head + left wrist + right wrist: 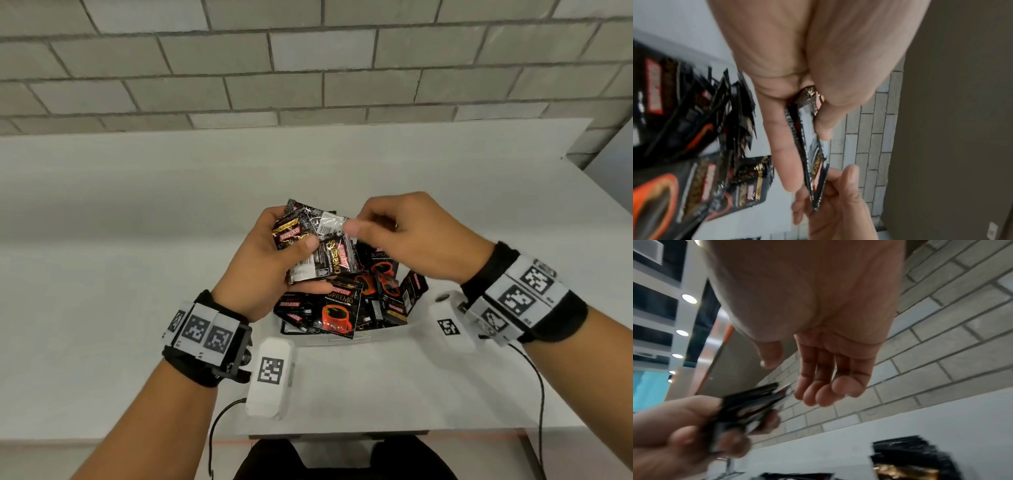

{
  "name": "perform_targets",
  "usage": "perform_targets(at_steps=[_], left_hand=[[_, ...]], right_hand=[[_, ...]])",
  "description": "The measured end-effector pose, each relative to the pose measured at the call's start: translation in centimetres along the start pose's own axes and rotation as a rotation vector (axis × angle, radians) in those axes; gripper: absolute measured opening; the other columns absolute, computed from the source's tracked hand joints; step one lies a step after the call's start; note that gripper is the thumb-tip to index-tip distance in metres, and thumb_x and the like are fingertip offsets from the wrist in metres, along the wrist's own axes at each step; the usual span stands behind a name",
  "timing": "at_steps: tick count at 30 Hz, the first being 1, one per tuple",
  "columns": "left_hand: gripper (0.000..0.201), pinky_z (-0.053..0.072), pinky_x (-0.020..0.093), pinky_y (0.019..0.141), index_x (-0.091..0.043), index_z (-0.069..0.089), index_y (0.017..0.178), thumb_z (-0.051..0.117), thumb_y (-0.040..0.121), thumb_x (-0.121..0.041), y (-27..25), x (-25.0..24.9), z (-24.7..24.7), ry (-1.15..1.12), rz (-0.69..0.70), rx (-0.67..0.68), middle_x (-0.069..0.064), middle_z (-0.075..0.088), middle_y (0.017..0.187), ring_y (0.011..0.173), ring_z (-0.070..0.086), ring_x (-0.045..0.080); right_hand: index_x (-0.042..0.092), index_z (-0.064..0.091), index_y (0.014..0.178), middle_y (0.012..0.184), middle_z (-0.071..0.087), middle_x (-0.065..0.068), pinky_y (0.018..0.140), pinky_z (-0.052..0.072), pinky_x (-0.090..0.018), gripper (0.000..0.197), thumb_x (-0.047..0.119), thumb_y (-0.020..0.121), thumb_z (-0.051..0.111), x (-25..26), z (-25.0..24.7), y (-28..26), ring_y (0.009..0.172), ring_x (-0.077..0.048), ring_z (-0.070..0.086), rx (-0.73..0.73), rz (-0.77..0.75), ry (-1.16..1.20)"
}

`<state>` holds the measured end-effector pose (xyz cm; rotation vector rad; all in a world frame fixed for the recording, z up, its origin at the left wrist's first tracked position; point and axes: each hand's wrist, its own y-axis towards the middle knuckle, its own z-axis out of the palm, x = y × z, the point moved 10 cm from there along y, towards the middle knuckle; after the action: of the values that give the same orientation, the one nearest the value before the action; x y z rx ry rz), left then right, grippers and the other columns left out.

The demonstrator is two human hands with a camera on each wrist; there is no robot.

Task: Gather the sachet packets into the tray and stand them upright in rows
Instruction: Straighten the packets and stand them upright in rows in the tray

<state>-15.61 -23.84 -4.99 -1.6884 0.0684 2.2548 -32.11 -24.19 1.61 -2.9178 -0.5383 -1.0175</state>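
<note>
Head view: left hand (270, 260) clasped a bunch of sachets (310, 240) above the tray (404, 329); loose sachets (339, 308) lay jumbled inside.
Left wrist: thumb pressed the bunch against fingers (785, 155).
Right wrist: right hand (818, 337) loosely curled, holding nothing, just right of the bunch.

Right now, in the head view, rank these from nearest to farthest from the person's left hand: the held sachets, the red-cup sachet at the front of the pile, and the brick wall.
Measured from the left hand:
1. held sachets, gripped in its fingers.
2. red-cup sachet, just below and to the right, in the pile.
3. brick wall, beyond the table's far edge.
</note>
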Motion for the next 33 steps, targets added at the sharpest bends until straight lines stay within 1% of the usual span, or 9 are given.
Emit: perform_targets(at_steps=[3,8,12,16,18,20,23,28,33], left_hand=[[0.048,0.062,0.046,0.060,-0.017,0.045,0.132,0.064,0.088,-0.011,0.1,-0.1,0.8,-0.044,-0.007,0.019,0.010,0.069,0.120,0.093,0.075,0.034],[0.023,0.058,0.062,0.069,-0.019,0.049,0.128,0.046,0.106,-0.012,-0.1,0.9,0.0,-0.130,-0.069,-0.012,0.016,0.065,0.131,0.105,0.071,0.043],[0.022,0.060,0.046,0.052,-0.019,0.050,0.126,0.048,0.106,-0.011,-0.4,0.8,-1.5,-0.026,-0.043,-0.075,0.008,0.070,0.116,0.089,0.076,0.033],[0.026,0.058,0.040,0.044,-0.018,0.052,0.129,0.053,0.104,-0.010,-0.7,1.1,-0.8,0.114,-0.051,-0.025,0.005,0.070,0.106,0.076,0.075,0.026],[0.028,0.059,0.043,0.046,-0.021,0.053,0.129,0.055,0.103,-0.011,-1.0,1.2,0.2,0.160,-0.065,0.025,0.004,0.071,0.104,0.077,0.075,0.027],[0.030,0.060,0.046,0.049,-0.022,0.053,0.130,0.056,0.102,-0.012,-1.1,1.5,1.0,0.185,-0.074,0.053,0.007,0.071,0.106,0.081,0.076,0.030],[0.030,0.061,0.048,0.054,-0.020,0.054,0.132,0.056,0.103,-0.017,-1.2,1.7,1.9,0.180,-0.081,0.076,0.012,0.070,0.118,0.094,0.074,0.038],[0.029,0.062,0.053,0.060,-0.022,0.056,0.130,0.057,0.101,-0.015,-1.2,2.3,2.2,0.149,-0.100,0.091,0.009,0.070,0.118,0.094,0.075,0.038],[0.038,0.061,0.054,0.055,-0.028,0.057,0.127,0.063,0.097,-0.005,-1.0,1.8,1.5,0.262,-0.005,0.053,0.006,0.072,0.105,0.081,0.076,0.036]], right_hand=[[0.024,0.066,0.079,0.065,0.065,0.001,0.057,0.046,-0.028,0.036,0.059,0.081,0.071,1.2,2.0,-0.7,0.054,-0.008,0.056,0.051,0.016,0.012],[0.025,0.068,0.075,0.059,0.068,0.015,0.052,0.046,-0.020,0.019,0.027,0.093,0.071,-1.2,2.4,-2.0,0.048,-0.001,0.059,-0.004,0.138,0.196],[0.030,0.079,0.088,0.081,0.071,0.008,0.071,0.049,-0.020,0.006,0.024,0.085,0.080,-2.4,0.1,-3.9,0.071,-0.003,0.064,-0.261,0.144,0.364],[0.023,0.081,0.094,0.076,0.056,-0.002,0.062,0.040,-0.009,0.025,0.004,0.078,0.082,-1.4,-1.9,-5.9,0.065,-0.005,0.050,-0.451,0.002,0.570],[0.020,0.081,0.096,0.072,0.063,0.009,0.064,0.043,-0.015,0.029,-0.004,0.082,0.076,-0.6,-1.6,-6.3,0.067,-0.006,0.056,-0.398,-0.048,0.582],[0.021,0.080,0.098,0.086,0.071,0.006,0.072,0.051,-0.033,0.038,-0.011,0.081,0.067,-0.4,-0.6,-6.2,0.083,-0.016,0.066,-0.331,-0.073,0.509],[0.016,0.079,0.100,0.099,0.067,-0.009,0.082,0.053,-0.050,0.038,0.001,0.073,0.057,-0.7,1.0,-6.0,0.095,-0.031,0.064,-0.228,-0.063,0.536],[0.026,0.074,0.099,0.095,0.068,0.007,0.083,0.053,-0.036,0.022,0.008,0.088,0.068,-1.3,1.8,-5.6,0.093,-0.014,0.065,-0.236,0.015,0.385],[0.032,0.066,0.110,0.085,0.075,0.006,0.073,0.061,-0.035,0.043,0.006,0.079,0.082,-3.6,0.8,-5.0,0.075,-0.016,0.072,-0.277,0.210,0.430]])
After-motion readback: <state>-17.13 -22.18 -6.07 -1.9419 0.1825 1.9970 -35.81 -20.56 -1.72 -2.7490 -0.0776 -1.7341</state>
